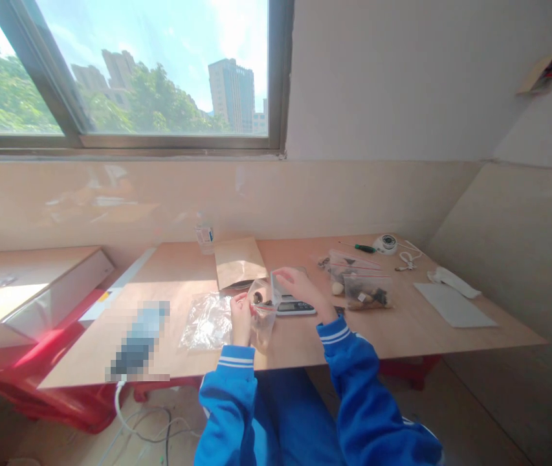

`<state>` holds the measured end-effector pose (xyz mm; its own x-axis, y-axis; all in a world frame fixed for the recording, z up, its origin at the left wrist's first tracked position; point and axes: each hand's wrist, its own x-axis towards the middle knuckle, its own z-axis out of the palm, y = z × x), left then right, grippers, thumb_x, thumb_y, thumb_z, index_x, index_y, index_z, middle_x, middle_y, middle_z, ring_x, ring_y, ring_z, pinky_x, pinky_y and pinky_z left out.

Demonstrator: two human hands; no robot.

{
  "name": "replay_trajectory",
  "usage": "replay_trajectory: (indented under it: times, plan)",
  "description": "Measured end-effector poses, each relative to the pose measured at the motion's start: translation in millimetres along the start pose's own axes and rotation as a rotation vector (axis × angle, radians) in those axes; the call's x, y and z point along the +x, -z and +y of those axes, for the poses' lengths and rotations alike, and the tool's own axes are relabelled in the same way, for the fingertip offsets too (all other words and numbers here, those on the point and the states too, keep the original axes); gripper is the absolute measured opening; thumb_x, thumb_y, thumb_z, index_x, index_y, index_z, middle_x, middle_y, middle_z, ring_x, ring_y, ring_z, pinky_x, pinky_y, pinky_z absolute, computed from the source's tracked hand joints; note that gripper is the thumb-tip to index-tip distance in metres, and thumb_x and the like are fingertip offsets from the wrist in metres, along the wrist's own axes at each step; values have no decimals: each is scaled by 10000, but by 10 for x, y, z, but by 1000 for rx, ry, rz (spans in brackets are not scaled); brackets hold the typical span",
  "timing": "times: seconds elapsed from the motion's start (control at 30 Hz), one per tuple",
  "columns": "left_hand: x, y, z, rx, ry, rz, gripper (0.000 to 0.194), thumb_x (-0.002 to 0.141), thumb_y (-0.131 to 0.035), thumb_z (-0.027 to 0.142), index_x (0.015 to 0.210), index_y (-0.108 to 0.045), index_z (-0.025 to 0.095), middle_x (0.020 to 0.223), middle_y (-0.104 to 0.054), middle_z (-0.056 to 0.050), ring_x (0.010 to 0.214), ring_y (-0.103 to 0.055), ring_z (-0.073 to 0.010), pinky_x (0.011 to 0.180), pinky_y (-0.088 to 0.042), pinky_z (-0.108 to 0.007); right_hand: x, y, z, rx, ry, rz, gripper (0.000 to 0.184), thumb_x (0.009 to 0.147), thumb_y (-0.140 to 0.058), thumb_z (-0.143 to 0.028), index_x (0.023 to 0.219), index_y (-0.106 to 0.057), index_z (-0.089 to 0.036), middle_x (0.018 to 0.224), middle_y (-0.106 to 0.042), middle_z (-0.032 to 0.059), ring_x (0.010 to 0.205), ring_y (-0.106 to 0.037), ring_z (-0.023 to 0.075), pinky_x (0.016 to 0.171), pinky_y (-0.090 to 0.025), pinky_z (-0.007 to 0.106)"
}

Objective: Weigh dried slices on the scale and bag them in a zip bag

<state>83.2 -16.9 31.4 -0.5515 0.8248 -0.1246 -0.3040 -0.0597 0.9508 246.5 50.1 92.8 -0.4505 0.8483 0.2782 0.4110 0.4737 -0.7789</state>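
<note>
My left hand (241,317) is closed on the side of a clear zip bag (262,330), held up over the table with its mouth apart. A small dark, round-looking item (257,298) shows at the bag's top. At the other side of the opening, my right hand (295,285) has its fingers pinched at a thin whitish piece (274,289); whether this is part of the bag I cannot tell. Just behind and right of the bag lies a flat digital scale (296,307), partly covered by my right hand. A crinkled clear plastic bag (205,323) lies left of my left hand.
Filled zip bags (367,292) lie to the right. A brown paper envelope (241,262) and a bottle (204,234) stand behind. Farther right are a green screwdriver (365,248), a dome camera (386,244) and white paper (455,305). A blurred-out device (140,340) with a cable lies left.
</note>
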Motion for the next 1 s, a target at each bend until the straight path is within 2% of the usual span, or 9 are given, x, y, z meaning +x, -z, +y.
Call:
replay_trajectory:
  times: [0.13,0.3,0.4,0.53,0.63,0.73,0.8,0.9,1.0]
  plan:
    - [-82,-11,26,-75,4,-7,413,646,-717,342,948,-502,159,624,-552,51,521,-523,-85,568,-419,-219,-381,-180,13,119,-87,-6,396,869,-552,-444,1214,-601,-255,1250,-604,79,1145,-565,234,1000,-433,404]
    - [-268,-108,55,-226,-28,-37,541,629,-706,430,1048,-464,187,659,-515,68,531,-504,-64,599,-421,-203,-714,-489,-46,472,-224,75,880,754,-702,-457,1469,-207,-329,1419,-462,96,1139,-585,221,967,-476,417]
    - [-390,-167,56,-286,-27,-111,582,622,-733,396,1107,-477,200,752,-540,38,558,-521,-69,606,-445,-221,-697,-584,-48,637,-189,160,708,781,-669,-449,1395,-375,-251,1292,-587,106,1127,-599,223,980,-467,414]
    - [-450,-149,2,-270,-57,-248,539,730,-670,389,1196,-464,212,741,-551,16,588,-559,-122,657,-503,-303,-689,-561,12,644,-147,273,377,771,-668,-450,1044,-667,-190,1073,-705,94,1021,-649,253,958,-477,425]
    - [-376,-56,-72,-106,-157,-157,542,788,-612,434,1255,-459,205,762,-570,-1,650,-576,-140,711,-507,-316,-790,-514,127,676,-180,364,318,726,-711,-444,925,-701,-196,996,-727,84,965,-664,260,929,-493,431]
    - [-249,40,-145,75,-237,35,493,774,-642,427,1207,-545,213,1009,-601,-56,880,-596,-148,818,-477,-275,-907,-486,266,707,-196,396,278,727,-721,-426,889,-705,-201,999,-728,82,990,-656,257,962,-470,438]
    - [-181,67,-175,116,-204,-16,433,754,-665,416,1130,-612,209,1113,-602,-74,979,-588,-153,857,-464,-259,-955,-474,336,756,-186,390,272,746,-709,-422,907,-699,-202,1008,-726,78,1012,-650,252,993,-446,448]
    - [-153,34,-188,66,-170,-203,364,731,-686,401,1032,-667,198,1096,-647,-72,1026,-602,-162,872,-468,-256,-970,-462,382,814,-175,368,314,751,-704,-444,962,-685,-211,1059,-715,74,1060,-635,246,1017,-428,452]
    - [-186,-35,-194,28,-206,-214,312,701,-718,389,941,-688,190,1017,-680,-59,988,-622,-159,840,-483,-248,-947,-462,385,773,-183,357,372,720,-719,-491,964,-695,-210,1090,-707,84,1090,-623,252,1012,-436,437]
